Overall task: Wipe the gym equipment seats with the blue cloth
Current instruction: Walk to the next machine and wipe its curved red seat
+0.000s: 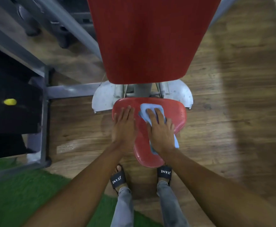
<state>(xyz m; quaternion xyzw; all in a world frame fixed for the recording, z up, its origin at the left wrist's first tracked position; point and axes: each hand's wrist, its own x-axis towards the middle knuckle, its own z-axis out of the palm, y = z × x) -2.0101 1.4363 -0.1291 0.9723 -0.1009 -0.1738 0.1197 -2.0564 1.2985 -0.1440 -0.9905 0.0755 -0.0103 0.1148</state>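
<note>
On red seat (180, 112): blue cloth (144, 108) pinned under flat right hand (160, 128); left hand (124, 125) beside it, flat, empty.

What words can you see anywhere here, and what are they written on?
"JEANE" in white letters on the black strap of the left slipper.
"JEANE" in white letters on the black strap of the right slipper.
No other writing shows: the red seat, the red backrest, the blue cloth and the yellow spot on the black stack carry no readable text.

Crumpled blue cloth (152, 112) flat on glossy red seat (178, 115), one corner overhanging right edge
</note>
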